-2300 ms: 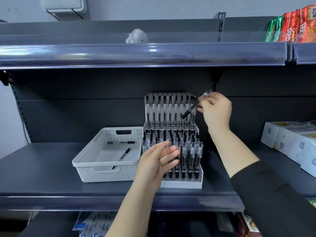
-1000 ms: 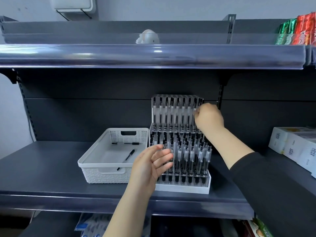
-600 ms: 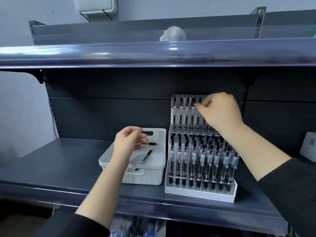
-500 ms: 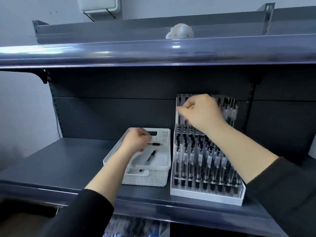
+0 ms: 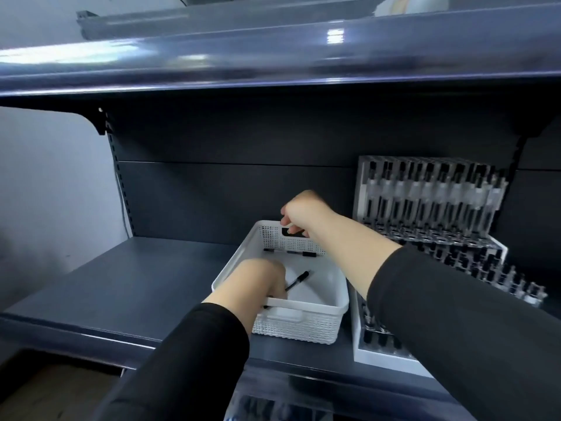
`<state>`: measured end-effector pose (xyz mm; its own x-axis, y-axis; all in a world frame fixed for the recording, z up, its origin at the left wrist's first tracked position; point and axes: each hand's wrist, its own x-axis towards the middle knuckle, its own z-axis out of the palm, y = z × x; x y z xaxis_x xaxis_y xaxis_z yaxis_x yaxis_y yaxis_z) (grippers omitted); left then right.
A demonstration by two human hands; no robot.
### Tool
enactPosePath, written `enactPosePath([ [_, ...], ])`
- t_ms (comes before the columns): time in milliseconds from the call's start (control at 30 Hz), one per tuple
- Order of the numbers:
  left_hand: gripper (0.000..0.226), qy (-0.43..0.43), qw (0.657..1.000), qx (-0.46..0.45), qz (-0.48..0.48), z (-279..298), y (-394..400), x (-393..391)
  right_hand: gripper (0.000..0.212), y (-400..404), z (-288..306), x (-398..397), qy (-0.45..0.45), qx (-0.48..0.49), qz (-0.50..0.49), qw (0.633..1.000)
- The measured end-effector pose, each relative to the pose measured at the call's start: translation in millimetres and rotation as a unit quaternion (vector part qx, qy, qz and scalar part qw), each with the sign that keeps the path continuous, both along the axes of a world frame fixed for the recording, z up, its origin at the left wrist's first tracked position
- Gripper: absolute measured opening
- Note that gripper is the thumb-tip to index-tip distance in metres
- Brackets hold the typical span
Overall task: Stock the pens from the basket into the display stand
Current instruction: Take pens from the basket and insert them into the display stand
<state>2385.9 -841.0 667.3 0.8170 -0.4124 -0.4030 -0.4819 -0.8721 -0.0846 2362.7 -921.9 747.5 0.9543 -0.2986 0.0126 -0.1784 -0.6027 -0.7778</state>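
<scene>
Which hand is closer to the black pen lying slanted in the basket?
The left hand: it is in the basket with its fingers at the slanted pen. The right hand is up at the basket's far rim, away from that pen.

Two hands, left (image 5: 258,281) and right (image 5: 303,212), are showing; one basket (image 5: 303,326) is sitting beside one stand (image 5: 394,357). Two pens, one (image 5: 299,279) slanted, another (image 5: 291,252) by the far wall, are lying inside.
</scene>
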Motion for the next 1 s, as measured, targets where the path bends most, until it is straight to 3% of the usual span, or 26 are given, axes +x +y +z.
enactPosePath([
  [100,0.016,0.037,0.997,0.070,-0.012,3,15,8,0.012,5,-12,21,0.009,0.014,-0.013,1.000],
  [200,0.026,0.045,0.997,0.055,-0.014,-5,21,15,0.009,10,-37,38,0.074,-0.149,-0.022,0.986],
  [300,0.017,0.058,0.998,0.031,-0.019,-10,23,19,0.007,6,-66,50,0.147,-0.271,-0.011,0.951],
  [500,0.007,0.061,0.997,0.017,-0.033,-14,22,22,0.051,-23,-109,60,0.181,-0.371,0.033,0.910],
  [667,0.033,0.054,0.997,-0.017,-0.042,-18,25,28,0.061,-35,-115,61,0.203,-0.366,0.030,0.908],
  [767,0.035,0.058,0.997,-0.021,-0.041,-22,26,33,0.063,-33,-115,66,0.197,-0.383,0.025,0.902],
  [1000,0.040,0.039,0.995,-0.090,-0.003,-28,27,37,0.046,-36,-112,64,0.185,-0.423,0.050,0.886],
])
